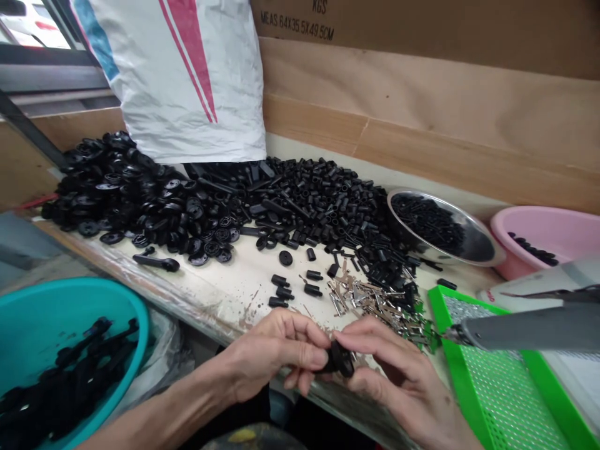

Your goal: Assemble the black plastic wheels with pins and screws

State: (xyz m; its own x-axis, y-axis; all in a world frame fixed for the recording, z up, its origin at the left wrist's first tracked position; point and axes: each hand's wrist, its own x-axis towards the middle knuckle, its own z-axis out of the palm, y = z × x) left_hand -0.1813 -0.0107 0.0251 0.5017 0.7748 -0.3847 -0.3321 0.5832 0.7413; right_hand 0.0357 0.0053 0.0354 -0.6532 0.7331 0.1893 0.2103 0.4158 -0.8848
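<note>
While both hands pinch it from either side, a small black moulded part [340,359] sits just above the near edge of the worktop [225,306], its shape mostly hidden by the fingers. The left hand [276,353] closes on one side and the right hand [398,375] on the other, each grip narrow and holding that one piece. Just beyond them lies a loose heap of silver metal clips [360,300], beside a green perforated tray [457,337] with a grey-handled tool [525,331] reaching over it.

Much of the material sits in bulk: black plastic wheels [140,212] and short black sleeves [319,206] spread in a broad mound below a white woven sack [178,81]. More sleeves fill a steel bowl [412,195], and a few dark pieces lie in a pink basin [539,215]. Against that, a teal basin [94,290] at the left holds only a modest layer of long black pieces, like the single long black piece [157,262] on the worktop.
</note>
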